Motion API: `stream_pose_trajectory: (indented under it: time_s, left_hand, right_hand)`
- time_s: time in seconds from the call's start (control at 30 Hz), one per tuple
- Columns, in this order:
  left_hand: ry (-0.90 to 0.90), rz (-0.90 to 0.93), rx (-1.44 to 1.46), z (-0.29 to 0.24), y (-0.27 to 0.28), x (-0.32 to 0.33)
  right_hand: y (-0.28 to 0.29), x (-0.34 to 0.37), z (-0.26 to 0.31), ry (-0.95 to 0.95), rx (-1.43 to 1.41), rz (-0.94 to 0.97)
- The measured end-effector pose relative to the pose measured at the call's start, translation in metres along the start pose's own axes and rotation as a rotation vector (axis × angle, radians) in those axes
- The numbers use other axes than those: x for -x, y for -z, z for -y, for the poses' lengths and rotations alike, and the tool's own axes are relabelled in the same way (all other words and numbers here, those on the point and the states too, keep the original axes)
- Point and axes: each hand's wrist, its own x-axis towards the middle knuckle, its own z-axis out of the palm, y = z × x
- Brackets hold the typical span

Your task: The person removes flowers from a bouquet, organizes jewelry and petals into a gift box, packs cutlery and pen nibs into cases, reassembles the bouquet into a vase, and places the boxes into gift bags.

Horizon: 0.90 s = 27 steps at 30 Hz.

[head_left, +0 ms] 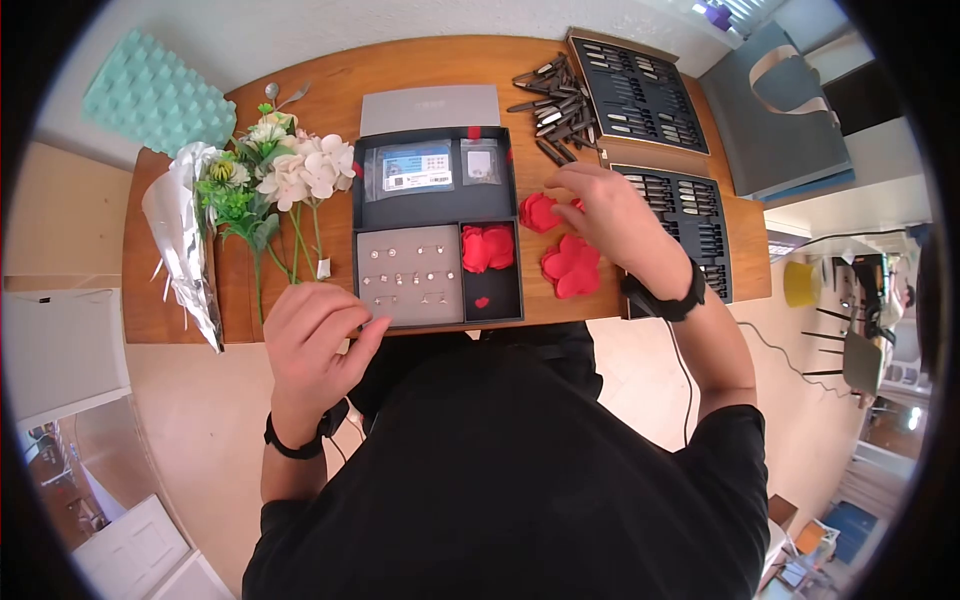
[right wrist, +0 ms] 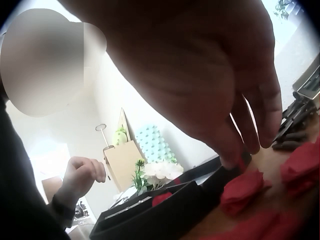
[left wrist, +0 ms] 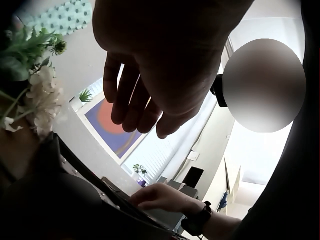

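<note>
My right hand (head_left: 618, 215) hovers at the right of a black box (head_left: 437, 208), fingers bent down over a small pile of red fabric petals (head_left: 538, 213). In the right wrist view the thumb and fingertips hang apart just above the red petals (right wrist: 244, 191). A second red petal pile (head_left: 572, 267) lies nearer me. More red petals (head_left: 487, 248) and one small red piece (head_left: 482, 302) are in the box's right compartment. My left hand (head_left: 318, 338), loosely bent and holding nothing, is at the front left corner, beside a grey pad (head_left: 405, 262) with several small earrings.
Packets (head_left: 416, 167) lie in the box's rear compartment. White flowers (head_left: 300, 172) and crumpled foil (head_left: 182, 225) are left. Loose dark pen-like pieces (head_left: 560, 110) and two black cases (head_left: 640, 95) with slotted trays stand right. A grey gift bag (head_left: 770, 120) is beyond them.
</note>
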Motion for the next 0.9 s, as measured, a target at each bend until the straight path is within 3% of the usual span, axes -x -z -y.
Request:
stream_pose_trajectory:
  time_s: [0.07, 0.17, 0.57, 0.7, 0.8, 0.87, 0.9]
  left_hand:
    - [0.007, -0.012, 0.012, 0.001, 0.0, 0.007]
    - [0.019, -0.024, 0.026, 0.004, 0.0, 0.015]
    - [0.025, -0.035, 0.079, 0.017, -0.005, 0.027]
    - [0.026, -0.028, 0.087, 0.017, -0.004, 0.025]
    - [0.028, -0.013, 0.132, 0.015, -0.003, 0.018]
    - [0.066, 0.029, 0.153, 0.008, -0.006, 0.003]
    - [0.106, 0.07, 0.175, 0.003, -0.008, -0.007]
  right_hand:
    - [-0.009, -0.008, -0.006, 0.026, 0.054, 0.151]
    - [-0.015, -0.015, -0.001, 0.027, 0.047, 0.209]
    - [-0.026, -0.024, 0.005, -0.084, 0.134, 0.309]
    - [-0.012, -0.016, 0.012, -0.095, 0.031, 0.253]
    - [0.01, -0.005, 0.035, -0.185, -0.085, 0.089]
    - [0.021, 0.003, 0.067, -0.459, -0.31, 0.027]
    - [0.014, 0.01, 0.074, -0.457, -0.319, 0.025]
